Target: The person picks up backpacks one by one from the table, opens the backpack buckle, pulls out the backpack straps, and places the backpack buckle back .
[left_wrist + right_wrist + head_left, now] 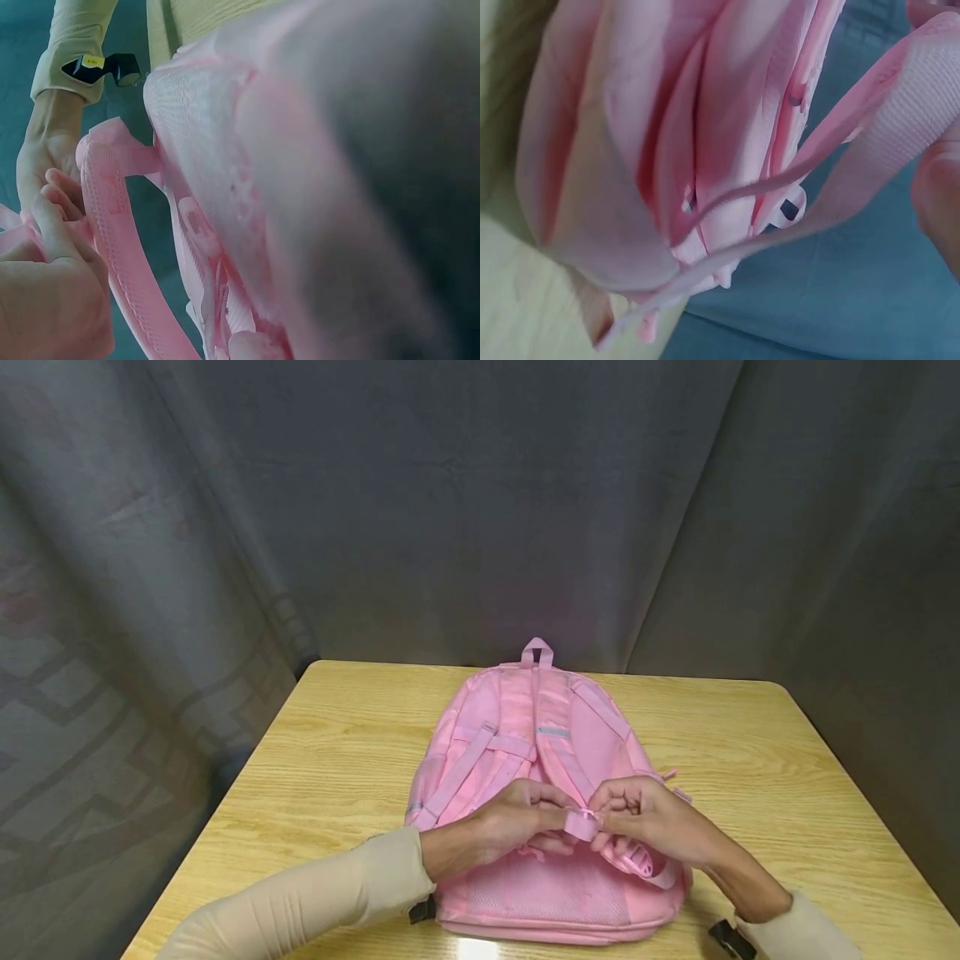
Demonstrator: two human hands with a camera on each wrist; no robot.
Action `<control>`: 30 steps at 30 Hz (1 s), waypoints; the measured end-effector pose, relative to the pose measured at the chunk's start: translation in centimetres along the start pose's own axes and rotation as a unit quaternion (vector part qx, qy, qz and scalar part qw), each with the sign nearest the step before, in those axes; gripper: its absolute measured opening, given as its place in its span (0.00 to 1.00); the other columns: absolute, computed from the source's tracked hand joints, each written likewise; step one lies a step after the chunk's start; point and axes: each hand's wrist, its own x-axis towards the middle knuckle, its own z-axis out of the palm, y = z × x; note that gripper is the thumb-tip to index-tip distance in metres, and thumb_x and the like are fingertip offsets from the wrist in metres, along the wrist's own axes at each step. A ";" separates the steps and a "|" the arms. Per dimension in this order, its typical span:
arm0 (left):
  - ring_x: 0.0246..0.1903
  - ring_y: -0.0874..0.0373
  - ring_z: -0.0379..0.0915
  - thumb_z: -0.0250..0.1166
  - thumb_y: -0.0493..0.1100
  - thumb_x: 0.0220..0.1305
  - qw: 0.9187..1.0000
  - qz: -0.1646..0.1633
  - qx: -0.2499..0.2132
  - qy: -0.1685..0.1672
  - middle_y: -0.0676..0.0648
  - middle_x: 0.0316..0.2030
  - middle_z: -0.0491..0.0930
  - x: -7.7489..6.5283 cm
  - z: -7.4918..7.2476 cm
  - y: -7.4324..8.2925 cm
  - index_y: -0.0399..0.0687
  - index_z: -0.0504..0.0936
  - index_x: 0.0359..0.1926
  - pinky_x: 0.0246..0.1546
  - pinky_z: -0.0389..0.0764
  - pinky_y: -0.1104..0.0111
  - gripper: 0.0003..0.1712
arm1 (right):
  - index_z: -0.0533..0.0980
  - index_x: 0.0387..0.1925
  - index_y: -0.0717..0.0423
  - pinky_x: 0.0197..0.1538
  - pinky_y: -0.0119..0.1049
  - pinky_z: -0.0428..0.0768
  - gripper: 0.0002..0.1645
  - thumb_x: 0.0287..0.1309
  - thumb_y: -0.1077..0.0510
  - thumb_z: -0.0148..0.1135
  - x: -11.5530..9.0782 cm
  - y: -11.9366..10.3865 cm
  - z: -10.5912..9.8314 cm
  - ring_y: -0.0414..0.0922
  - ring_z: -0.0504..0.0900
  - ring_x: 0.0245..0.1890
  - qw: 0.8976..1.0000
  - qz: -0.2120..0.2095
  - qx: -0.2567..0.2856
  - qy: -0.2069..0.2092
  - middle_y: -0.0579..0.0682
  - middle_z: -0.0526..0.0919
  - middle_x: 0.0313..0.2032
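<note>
A pink backpack [540, 902] lies on the table with its shoulder straps facing up. Over its lower right part, my left hand [491, 827] pinches a short piece of pink webbing [581, 825]. From the other side my right hand [656, 818] grips the same strap with its fingertips. Beside the right hand hangs a pink plastic buckle [637, 858]. In the left wrist view a padded shoulder strap [120, 232] arches next to both hands. The right wrist view shows a webbing strap [885, 139] running from the bag's bottom corner up towards the fingers.
The wooden table [337, 735] extends on both sides of the bag. Behind it hangs a grey curtain [465, 510], and a patterned grey cloth [112, 652] is at the left. The bag's top loop [537, 647] points to the back edge.
</note>
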 end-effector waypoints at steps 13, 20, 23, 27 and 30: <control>0.33 0.50 0.87 0.63 0.33 0.65 1.000 0.002 -0.005 -0.009 0.38 0.40 0.87 0.1 0.0 -0.1 0.36 0.81 0.48 0.13 0.66 0.77 0.11 | 0.75 0.41 0.73 0.27 0.30 0.84 0.08 0.70 0.69 0.52 0.0 0.3 0.1 0.36 0.84 0.26 1.000 0.002 0.014 0.000 0.55 0.87 0.30; 0.33 0.52 0.87 0.63 0.34 0.66 1.000 -0.003 0.005 -0.007 0.40 0.41 0.87 0.1 -0.1 -0.1 0.39 0.81 0.48 0.17 0.72 0.76 0.11 | 0.77 0.40 0.68 0.24 0.36 0.85 0.07 0.69 0.70 0.52 0.1 0.1 0.2 0.37 0.84 0.25 1.000 -0.020 -0.023 0.002 0.61 0.86 0.28; 0.34 0.51 0.87 0.63 0.35 0.66 1.000 -0.002 0.010 -0.006 0.39 0.41 0.87 0.0 -0.1 0.0 0.39 0.81 0.48 0.18 0.73 0.75 0.10 | 0.77 0.39 0.67 0.23 0.37 0.84 0.07 0.69 0.70 0.52 0.1 -0.1 0.2 0.36 0.84 0.24 0.999 -0.017 -0.033 0.002 0.63 0.85 0.28; 0.36 0.48 0.87 0.64 0.35 0.66 1.000 -0.002 0.015 -0.007 0.39 0.40 0.87 0.0 -0.1 0.0 0.40 0.82 0.48 0.18 0.73 0.75 0.10 | 0.77 0.39 0.66 0.23 0.38 0.84 0.07 0.69 0.69 0.53 0.1 -0.3 0.2 0.36 0.83 0.24 0.999 -0.006 -0.051 0.005 0.63 0.85 0.28; 0.34 0.51 0.88 0.63 0.35 0.66 1.000 -0.005 0.012 -0.008 0.40 0.40 0.87 0.0 -0.1 0.0 0.40 0.81 0.47 0.17 0.72 0.75 0.10 | 0.77 0.39 0.67 0.24 0.36 0.85 0.07 0.69 0.67 0.53 0.1 -0.4 0.2 0.36 0.83 0.24 0.999 0.008 -0.053 0.010 0.60 0.86 0.28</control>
